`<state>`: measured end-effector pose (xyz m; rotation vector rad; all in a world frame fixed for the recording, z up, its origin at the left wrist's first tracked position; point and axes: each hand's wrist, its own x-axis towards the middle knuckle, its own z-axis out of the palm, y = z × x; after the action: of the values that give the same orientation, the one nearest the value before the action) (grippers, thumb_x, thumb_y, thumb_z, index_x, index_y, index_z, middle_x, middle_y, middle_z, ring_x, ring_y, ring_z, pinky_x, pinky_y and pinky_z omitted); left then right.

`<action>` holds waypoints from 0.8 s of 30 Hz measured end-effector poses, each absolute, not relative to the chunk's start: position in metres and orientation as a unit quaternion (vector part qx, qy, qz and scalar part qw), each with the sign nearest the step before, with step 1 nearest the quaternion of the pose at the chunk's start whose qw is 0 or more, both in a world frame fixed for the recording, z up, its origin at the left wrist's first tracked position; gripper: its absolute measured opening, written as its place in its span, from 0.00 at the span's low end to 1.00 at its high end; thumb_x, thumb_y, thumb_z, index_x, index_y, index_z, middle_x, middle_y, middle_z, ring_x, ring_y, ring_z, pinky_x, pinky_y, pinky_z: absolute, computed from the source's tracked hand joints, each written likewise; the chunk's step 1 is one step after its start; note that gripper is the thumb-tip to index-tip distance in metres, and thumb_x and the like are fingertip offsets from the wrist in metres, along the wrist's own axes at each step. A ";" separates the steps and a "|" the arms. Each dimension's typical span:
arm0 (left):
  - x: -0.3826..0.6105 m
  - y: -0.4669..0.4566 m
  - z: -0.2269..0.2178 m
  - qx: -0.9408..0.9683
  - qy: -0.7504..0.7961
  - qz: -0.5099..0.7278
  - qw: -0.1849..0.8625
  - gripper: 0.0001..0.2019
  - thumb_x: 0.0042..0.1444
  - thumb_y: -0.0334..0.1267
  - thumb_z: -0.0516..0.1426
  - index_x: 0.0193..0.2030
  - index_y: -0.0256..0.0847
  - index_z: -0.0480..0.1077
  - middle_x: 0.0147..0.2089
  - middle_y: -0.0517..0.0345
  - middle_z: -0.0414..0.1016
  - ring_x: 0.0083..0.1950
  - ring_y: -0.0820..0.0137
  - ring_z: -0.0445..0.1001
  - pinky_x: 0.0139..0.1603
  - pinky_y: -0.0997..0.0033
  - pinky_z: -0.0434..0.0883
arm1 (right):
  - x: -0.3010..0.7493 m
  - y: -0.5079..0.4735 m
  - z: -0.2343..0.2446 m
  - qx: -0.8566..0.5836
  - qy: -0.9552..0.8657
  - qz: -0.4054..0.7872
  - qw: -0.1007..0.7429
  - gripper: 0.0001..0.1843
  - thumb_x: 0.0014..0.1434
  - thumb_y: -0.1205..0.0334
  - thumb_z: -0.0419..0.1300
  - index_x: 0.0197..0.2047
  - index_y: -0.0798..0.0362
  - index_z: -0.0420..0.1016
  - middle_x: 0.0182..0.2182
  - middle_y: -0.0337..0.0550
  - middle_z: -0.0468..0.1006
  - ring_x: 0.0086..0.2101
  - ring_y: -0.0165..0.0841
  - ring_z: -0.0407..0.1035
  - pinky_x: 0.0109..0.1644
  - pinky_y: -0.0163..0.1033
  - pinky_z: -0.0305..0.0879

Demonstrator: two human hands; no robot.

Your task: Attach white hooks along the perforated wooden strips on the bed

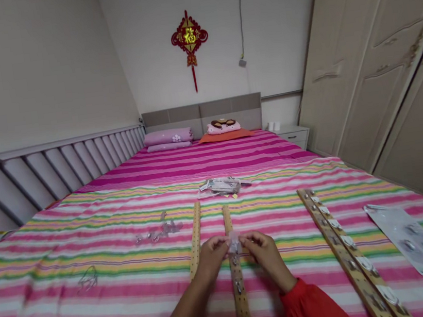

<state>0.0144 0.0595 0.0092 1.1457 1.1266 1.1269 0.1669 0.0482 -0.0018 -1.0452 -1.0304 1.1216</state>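
My left hand [211, 254] and my right hand [261, 249] meet over the middle wooden strip [236, 280] on the striped bedspread. Both pinch a small clear plastic piece [234, 242] between their fingertips, just above the strip. The strip has small metal clips along it below my hands. A second, bare wooden strip [195, 236] lies just left of my left hand. My sleeves are red.
A pair of wooden strips with white and metal fittings [345, 245] lies at the right, beside a printed plastic packet [417, 243]. Loose clear parts [159, 233] lie at the left, a packet of parts [221, 186] farther back. Pillows, headboard, wardrobe beyond.
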 end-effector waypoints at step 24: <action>0.033 0.174 -0.045 0.482 0.590 0.460 0.457 0.02 0.38 0.32 0.59 0.20 0.38 0.68 0.16 0.65 0.66 0.23 0.74 0.67 0.25 0.76 0.60 | 0.160 0.157 -0.067 -0.474 -0.417 0.467 0.620 0.14 0.39 0.56 0.65 0.27 0.57 0.79 0.15 0.36 0.74 0.16 0.28 0.60 0.20 0.34 0.55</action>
<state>0.0333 0.1744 -0.0452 1.1888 1.4541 1.1329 0.1599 0.1567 -0.0666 -1.0891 -0.9589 1.0740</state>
